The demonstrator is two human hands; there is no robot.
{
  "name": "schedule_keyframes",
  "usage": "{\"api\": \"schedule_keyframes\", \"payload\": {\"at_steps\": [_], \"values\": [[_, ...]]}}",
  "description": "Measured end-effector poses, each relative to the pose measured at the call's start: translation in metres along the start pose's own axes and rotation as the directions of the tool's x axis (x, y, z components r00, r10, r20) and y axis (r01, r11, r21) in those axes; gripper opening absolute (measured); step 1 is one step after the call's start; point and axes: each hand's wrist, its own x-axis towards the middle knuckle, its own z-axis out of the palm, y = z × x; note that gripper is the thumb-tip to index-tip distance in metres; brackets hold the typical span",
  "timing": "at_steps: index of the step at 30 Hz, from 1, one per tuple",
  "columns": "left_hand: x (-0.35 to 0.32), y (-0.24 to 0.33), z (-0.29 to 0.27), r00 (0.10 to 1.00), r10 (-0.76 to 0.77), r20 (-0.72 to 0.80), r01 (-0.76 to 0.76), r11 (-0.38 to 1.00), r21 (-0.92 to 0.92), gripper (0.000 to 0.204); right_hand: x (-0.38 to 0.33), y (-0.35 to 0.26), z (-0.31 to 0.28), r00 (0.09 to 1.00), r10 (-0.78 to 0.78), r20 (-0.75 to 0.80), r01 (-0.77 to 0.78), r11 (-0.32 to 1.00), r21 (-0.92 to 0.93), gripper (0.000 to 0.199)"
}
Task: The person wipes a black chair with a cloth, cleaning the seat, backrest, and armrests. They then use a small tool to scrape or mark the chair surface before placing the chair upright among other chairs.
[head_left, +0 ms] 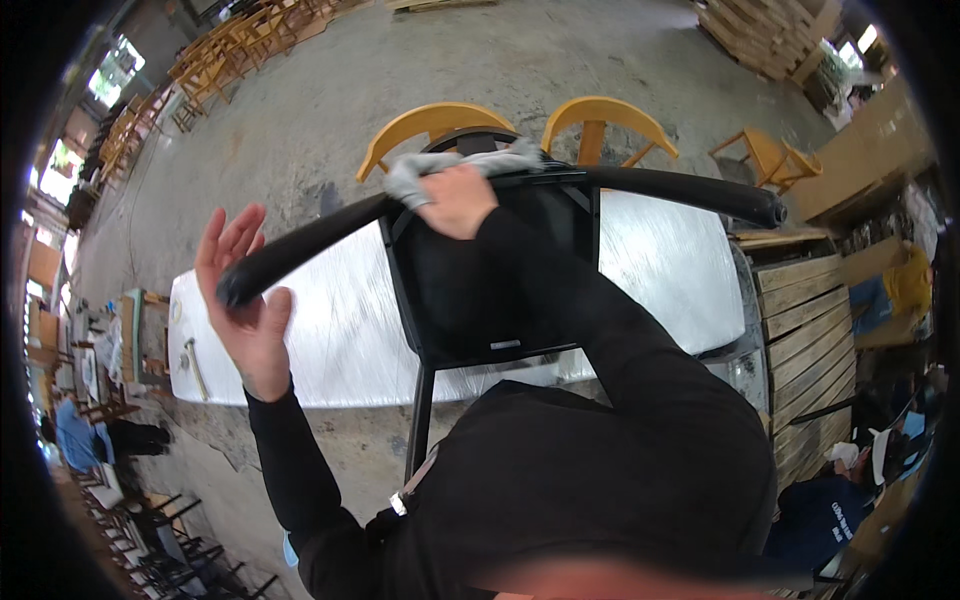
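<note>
A black chair point(490, 290) lies tipped over on a worktable point(320, 300) topped with shiny clear film, its underside facing me. Two of its dark legs splay outward, left and right. At the end of the left chair leg point(300, 250), my left hand point(240, 320) is open, fingers spread and thumb apart, with the leg tip in front of its palm. My right hand point(460, 203) is closed on a grey cloth point(410, 180), pressed against the frame where the left leg joins it. Part of the cloth trails right along the frame edge and is blurred.
A hammer-like tool point(195, 370) lies at the table's left end. Behind the table stand two light wooden chairs point(600, 115), and another wooden chair point(770, 158) is farther right. A slatted wooden platform point(805, 340) adjoins on the right. One person point(825, 515) is at lower right.
</note>
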Motion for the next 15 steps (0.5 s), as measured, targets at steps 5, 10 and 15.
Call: {"api": "schedule_keyframes", "payload": {"at_steps": [5, 10, 15], "values": [[0.035, -0.019, 0.027, 0.975, 0.192, 0.117, -0.142, 0.93, -0.339, 0.033, 0.031, 0.0, -0.014, 0.979, 0.014, 0.205, -0.037, 0.994, 0.106, 0.047], [0.031, -0.025, 0.026, 0.982, 0.18, 0.063, -0.144, 0.914, -0.38, 0.024, -0.053, 0.085, -0.059, 0.95, 0.309, -0.05, -0.313, 0.943, -0.114, 0.031], [0.035, -0.03, 0.031, 0.974, 0.224, 0.01, -0.205, 0.908, -0.365, 0.03, -0.029, 0.088, -0.036, 0.975, 0.189, 0.113, -0.181, 0.98, -0.077, 0.043]]}}
